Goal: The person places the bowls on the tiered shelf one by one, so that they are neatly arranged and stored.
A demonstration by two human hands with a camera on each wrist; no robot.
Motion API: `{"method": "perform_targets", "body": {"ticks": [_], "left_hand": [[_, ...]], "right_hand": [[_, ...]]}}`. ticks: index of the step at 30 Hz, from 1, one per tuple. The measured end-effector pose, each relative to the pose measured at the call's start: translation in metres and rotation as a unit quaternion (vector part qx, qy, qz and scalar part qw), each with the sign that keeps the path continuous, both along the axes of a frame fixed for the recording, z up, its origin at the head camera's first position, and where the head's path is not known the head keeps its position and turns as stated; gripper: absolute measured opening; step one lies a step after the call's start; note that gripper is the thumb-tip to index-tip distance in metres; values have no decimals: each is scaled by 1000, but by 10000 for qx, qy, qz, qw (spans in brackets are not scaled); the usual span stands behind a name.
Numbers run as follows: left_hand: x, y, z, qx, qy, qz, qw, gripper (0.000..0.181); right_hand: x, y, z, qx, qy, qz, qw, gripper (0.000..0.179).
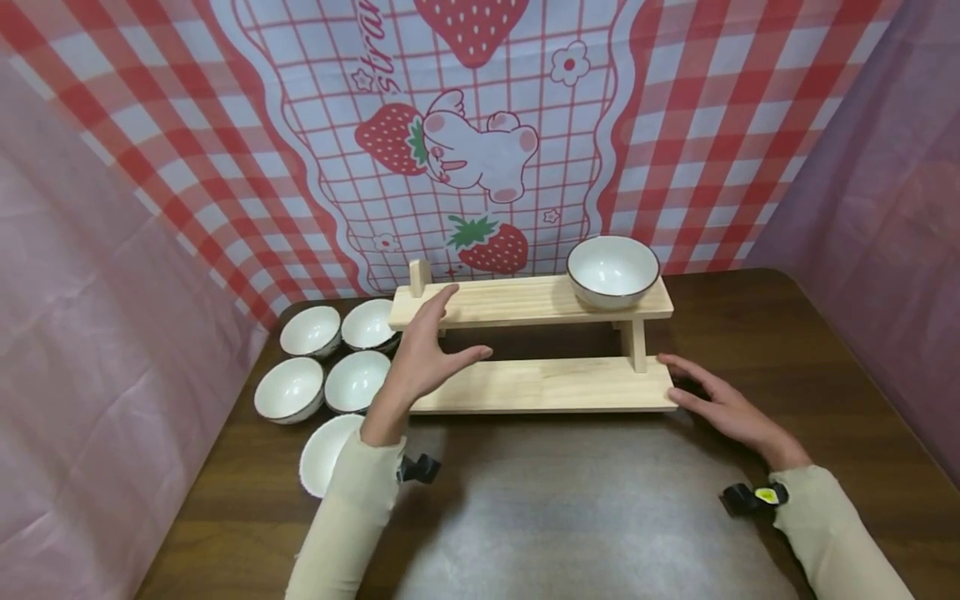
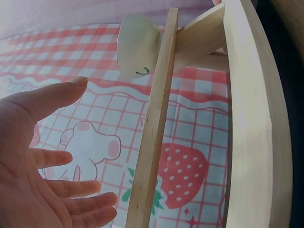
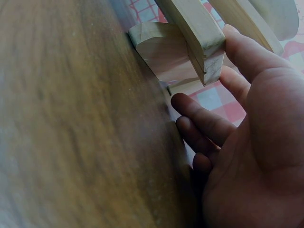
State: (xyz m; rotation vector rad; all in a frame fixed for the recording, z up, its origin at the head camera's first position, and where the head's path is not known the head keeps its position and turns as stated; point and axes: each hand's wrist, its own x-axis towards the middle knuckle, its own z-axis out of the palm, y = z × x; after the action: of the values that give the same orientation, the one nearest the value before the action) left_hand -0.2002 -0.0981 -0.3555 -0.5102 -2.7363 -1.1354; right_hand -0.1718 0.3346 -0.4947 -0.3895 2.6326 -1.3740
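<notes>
A two-tier wooden shelf (image 1: 532, 385) stands on the table, with one white dark-rimmed bowl (image 1: 613, 268) at the right of its upper board. My left hand (image 1: 426, 354) hovers around the shelf's left part, fingers spread and holding nothing; the left wrist view shows its palm (image 2: 28, 190) apart from the wood. At the lower board's right end, my right hand (image 1: 723, 407) has its thumb and index finger on the corner. Up close in the right wrist view, the thumb (image 3: 251, 52) and index finger pinch that board end, while the other fingers curl below.
Several white bowls (image 1: 290, 389) stand grouped on the brown table (image 1: 757, 333) left of the shelf. One bowl (image 1: 324, 454) is partly covered by my left forearm. Behind the shelf hangs a red-checked strawberry cloth (image 1: 480, 158); pinkish cloths flank both sides.
</notes>
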Motion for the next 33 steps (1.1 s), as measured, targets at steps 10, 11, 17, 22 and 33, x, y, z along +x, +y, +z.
{"method": "perform_targets", "body": {"ticks": [10,11,17,22,33], "left_hand": [[18,-30,-7,-155,117,319,9993,96],[19,-33,-8,-148,127,347,9992,95],[31,-52,-15,-216,132,481,9985,94],[40,-69,-22,-247,78,649,9976,95],[66,-104,-30,-349,-71,1130,9930,91]], "right_hand": [[0,-1,0,78,24,-10,10000,56],[0,-1,0,79,26,-8,10000,56],[-1,-2,1,14,-8,2,10000,57],[-1,-2,0,-4,-42,9,10000,57],[0,-2,1,21,7,-12,10000,57]]}}
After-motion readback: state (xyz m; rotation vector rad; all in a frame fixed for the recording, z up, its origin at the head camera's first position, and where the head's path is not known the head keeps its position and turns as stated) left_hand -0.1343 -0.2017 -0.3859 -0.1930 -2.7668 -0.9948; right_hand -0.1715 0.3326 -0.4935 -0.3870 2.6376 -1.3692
